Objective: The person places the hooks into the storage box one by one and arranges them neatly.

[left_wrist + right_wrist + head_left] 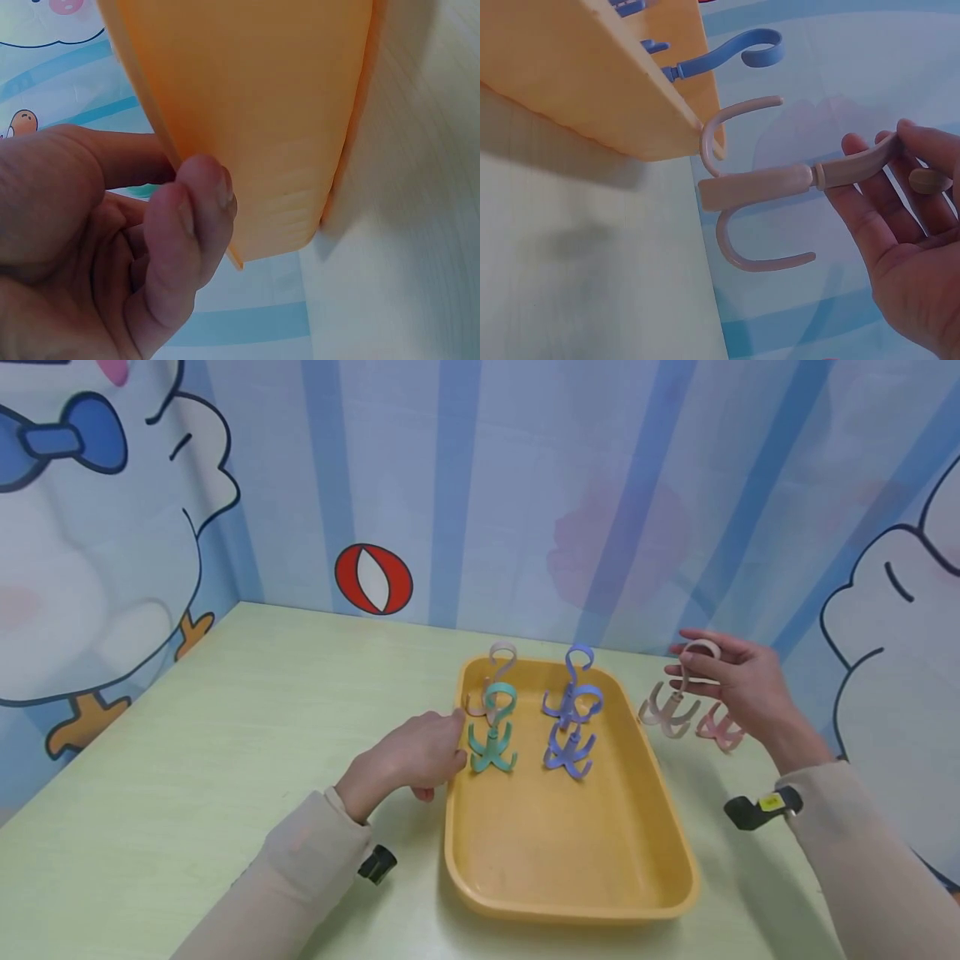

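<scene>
Fingers (870, 226) of the right hand (738, 675), the nearer one, pinch the curved top of a beige hook (757, 189), held near upright with prongs down, beside the right rim of a yellow tray (570, 852) on the tabletop (225, 760). The tray lies to their left; the left hand (420, 747) grips its far-side rim. Whether a prong touches the tray is unclear; the right hand hides a pink hook's (720, 732) top.

Bright, even head view, dimmer wrist views, soft-edged shadows on the table (210, 777) beside the yellow tray (555, 860)
</scene>
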Tool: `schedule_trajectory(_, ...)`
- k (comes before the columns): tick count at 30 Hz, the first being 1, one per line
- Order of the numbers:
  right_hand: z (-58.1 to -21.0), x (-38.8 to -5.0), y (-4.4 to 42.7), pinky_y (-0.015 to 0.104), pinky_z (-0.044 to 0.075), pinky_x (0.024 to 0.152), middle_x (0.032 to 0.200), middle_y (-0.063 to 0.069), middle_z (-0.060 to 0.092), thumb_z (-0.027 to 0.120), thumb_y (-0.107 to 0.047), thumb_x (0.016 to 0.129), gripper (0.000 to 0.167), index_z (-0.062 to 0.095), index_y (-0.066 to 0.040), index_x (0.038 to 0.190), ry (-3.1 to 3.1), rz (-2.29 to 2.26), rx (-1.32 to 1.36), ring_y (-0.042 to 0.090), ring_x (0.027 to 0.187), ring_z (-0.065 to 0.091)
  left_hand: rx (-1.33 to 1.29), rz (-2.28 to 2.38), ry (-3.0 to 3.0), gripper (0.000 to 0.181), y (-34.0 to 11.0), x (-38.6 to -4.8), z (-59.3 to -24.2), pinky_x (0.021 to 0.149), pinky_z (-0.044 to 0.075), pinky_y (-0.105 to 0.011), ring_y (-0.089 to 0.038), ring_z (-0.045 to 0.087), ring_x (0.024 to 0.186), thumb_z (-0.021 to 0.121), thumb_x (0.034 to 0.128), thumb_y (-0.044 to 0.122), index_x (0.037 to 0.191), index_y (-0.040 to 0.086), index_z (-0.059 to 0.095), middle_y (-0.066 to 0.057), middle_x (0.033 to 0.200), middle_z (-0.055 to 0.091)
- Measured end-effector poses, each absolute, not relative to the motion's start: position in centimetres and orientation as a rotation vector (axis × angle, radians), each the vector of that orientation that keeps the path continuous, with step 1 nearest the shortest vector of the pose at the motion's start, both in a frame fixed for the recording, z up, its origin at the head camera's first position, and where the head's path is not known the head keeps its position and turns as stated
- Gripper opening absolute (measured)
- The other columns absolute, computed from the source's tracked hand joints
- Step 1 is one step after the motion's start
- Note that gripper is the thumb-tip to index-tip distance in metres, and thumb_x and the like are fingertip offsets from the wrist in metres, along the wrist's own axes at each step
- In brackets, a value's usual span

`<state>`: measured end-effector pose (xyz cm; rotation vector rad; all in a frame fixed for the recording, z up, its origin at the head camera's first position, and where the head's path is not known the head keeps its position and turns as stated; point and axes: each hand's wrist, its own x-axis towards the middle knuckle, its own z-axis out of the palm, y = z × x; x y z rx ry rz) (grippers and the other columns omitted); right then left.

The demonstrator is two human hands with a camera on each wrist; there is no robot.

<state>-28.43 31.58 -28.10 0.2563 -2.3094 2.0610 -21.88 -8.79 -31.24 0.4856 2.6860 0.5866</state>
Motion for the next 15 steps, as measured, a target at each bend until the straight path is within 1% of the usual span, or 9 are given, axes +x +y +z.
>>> schedule_trajectory(8,-27.7,-27.8,31.0,0.037,0.065,0.082,0.109,-0.003,0.081,0.076,-0.017,0.097,0.037,0.071,-0.015,0.135,-2.318,2.07,0.279,0.017,0.092,0.081,0.496,0.581,2.688,0.065,-8.8,-21.9,-31.3,0.048,0.052,-0.026,-0.016,0.066,0.047,0.05,0.108,0.013,0.165,-0.004,0.024,-0.011,0.086,0.062)
schedule_trajectory(15,-27.2,-26.9,30.0,0.035,0.065,0.082,0.112,-0.005,0.081,0.076,-0.019,0.098,0.039,0.07,-0.014,0.136,-2.39,2.011,0.287,0.017,0.093,0.081,0.494,0.571,2.694,0.065,-8.8,-22.0,-31.3,0.048,0.052,-0.026,-0.015,0.066,0.047,0.049,0.1082,0.013,0.166,-0.003,0.024,-0.011,0.087,0.062)
